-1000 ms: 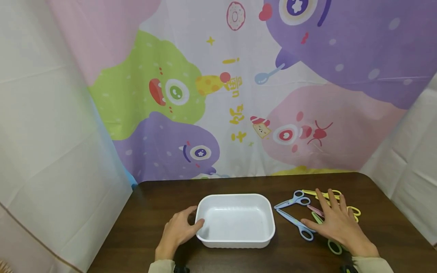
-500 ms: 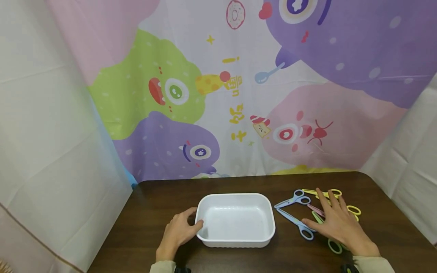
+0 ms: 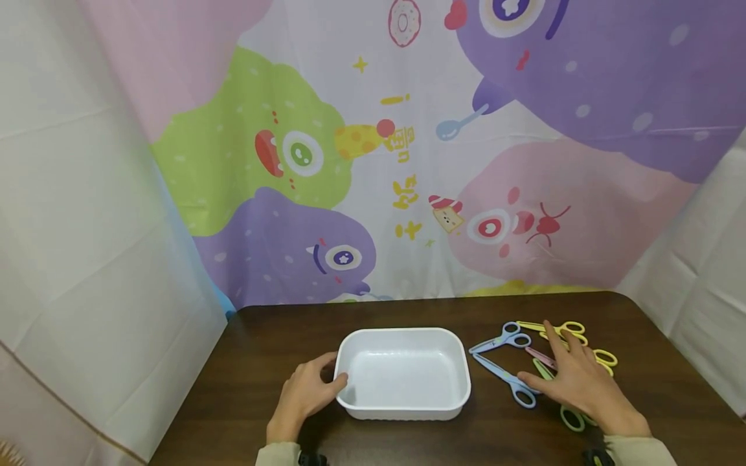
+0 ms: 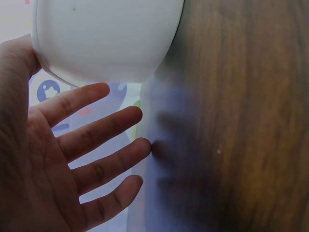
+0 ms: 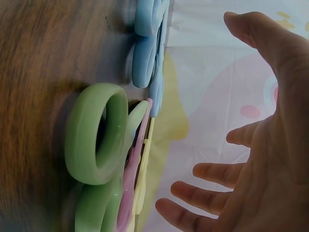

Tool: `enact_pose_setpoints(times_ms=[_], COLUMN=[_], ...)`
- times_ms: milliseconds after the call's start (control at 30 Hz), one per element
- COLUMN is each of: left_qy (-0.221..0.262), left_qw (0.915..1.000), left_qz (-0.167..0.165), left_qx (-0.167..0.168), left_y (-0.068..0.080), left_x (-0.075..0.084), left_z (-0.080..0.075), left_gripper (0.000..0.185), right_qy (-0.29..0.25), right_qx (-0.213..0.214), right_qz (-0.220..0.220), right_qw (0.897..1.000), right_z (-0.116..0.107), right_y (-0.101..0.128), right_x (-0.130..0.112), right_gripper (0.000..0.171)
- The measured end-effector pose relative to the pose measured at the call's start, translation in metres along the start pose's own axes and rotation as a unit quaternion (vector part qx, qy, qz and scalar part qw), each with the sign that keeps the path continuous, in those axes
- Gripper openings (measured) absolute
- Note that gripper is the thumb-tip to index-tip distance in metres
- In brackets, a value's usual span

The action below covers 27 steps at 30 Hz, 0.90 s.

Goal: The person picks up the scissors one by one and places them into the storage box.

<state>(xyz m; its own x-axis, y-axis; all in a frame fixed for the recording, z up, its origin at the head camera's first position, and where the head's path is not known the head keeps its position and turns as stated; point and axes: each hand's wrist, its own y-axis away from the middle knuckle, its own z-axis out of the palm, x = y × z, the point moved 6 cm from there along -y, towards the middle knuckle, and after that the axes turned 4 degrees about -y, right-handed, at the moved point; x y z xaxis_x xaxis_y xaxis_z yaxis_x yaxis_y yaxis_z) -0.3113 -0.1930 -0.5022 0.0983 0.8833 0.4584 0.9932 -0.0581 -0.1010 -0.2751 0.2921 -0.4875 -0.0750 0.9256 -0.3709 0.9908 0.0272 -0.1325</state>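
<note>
A white rectangular plastic container [image 3: 402,413] stands on the dark wooden table. At its left end, my left hand [image 3: 305,395] has its thumb over the rim and its other fingers spread outside the wall. The left wrist view shows those fingers [image 4: 104,166] fairly straight, the index fingertip right by the container. My right hand [image 3: 588,388] is held over a group of scissors, fingers apart and gripping nothing. Under and around it lie blue scissors [image 3: 506,378], another blue pair [image 3: 502,338], green scissors [image 5: 96,135], pink scissors [image 3: 541,357] and yellow scissors [image 3: 574,329]; the hand partly hides several.
A curtain with cartoon monsters [image 3: 408,155] hangs behind the table's far edge. White cloth [image 3: 105,226] closes off the left side, and more white cloth [image 3: 688,278] hangs at the right.
My right hand's fingers have bent slightly and shifted a little over the scissors. The left hand, the container and the scissors stay in place.
</note>
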Motion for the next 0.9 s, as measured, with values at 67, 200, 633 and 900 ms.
enact_pose_setpoints(times_ms=[67, 200, 633, 900], left_qy=[0.000, 0.001, 0.003, 0.005], left_qw=[1.0000, 1.0000, 1.0000, 0.9999], left_qz=[0.002, 0.006, 0.005, -0.001], left_qx=[-0.001, -0.003, -0.001, -0.015], left_y=[0.000, 0.000, 0.001, 0.000], left_x=[-0.001, -0.001, -0.001, -0.003], left_z=[0.000, 0.000, -0.002, 0.002], left_gripper=[0.048, 0.050, 0.050, 0.050], right_qy=[-0.006, -0.010, 0.045, 0.081], right_qx=[-0.001, -0.013, -0.014, -0.042], right_qz=[-0.001, -0.001, -0.055, -0.070], right_qw=[1.000, 1.000, 0.997, 0.993], right_z=[0.000, 0.001, -0.010, -0.020], right_y=[0.000, 0.000, -0.006, -0.007], right_x=[0.000, 0.002, 0.009, 0.015], right_gripper=[0.120, 0.119, 0.116, 0.115])
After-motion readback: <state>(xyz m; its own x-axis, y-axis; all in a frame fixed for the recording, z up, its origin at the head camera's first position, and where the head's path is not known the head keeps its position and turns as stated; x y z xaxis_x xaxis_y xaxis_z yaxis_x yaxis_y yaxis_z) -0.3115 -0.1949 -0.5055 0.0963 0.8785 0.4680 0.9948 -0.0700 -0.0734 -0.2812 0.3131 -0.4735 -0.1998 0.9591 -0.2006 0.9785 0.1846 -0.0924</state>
